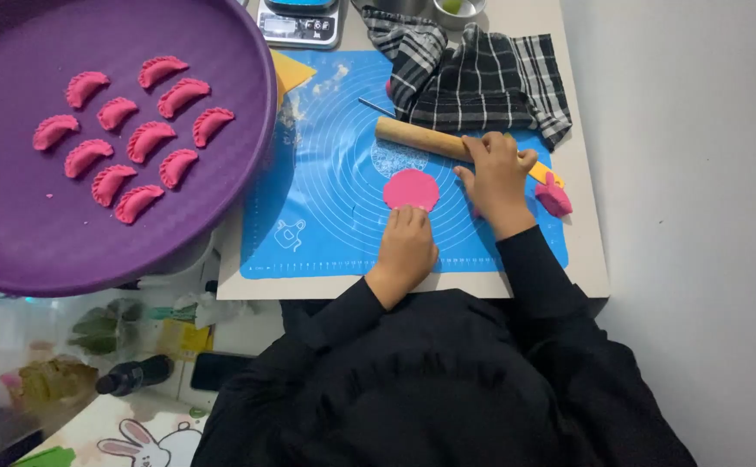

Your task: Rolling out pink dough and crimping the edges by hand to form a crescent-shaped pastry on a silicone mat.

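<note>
A flat pink dough round (411, 188) lies on the blue silicone mat (326, 216). My left hand (406, 246) rests just below it, fingertips touching its near edge. My right hand (496, 177) sits to the right of the round and grips the wooden rolling pin (419, 138), which lies slanted across the mat above the dough. A pink dough lump (554, 196) sits at the mat's right edge, beside my right wrist.
A large purple tray (222, 199) at left holds several pink crimped dumplings (136, 138). A black-and-white checked cloth (473, 78) lies at the back, a kitchen scale (300, 24) behind the mat. The table edge (594, 268) borders a grey floor on the right.
</note>
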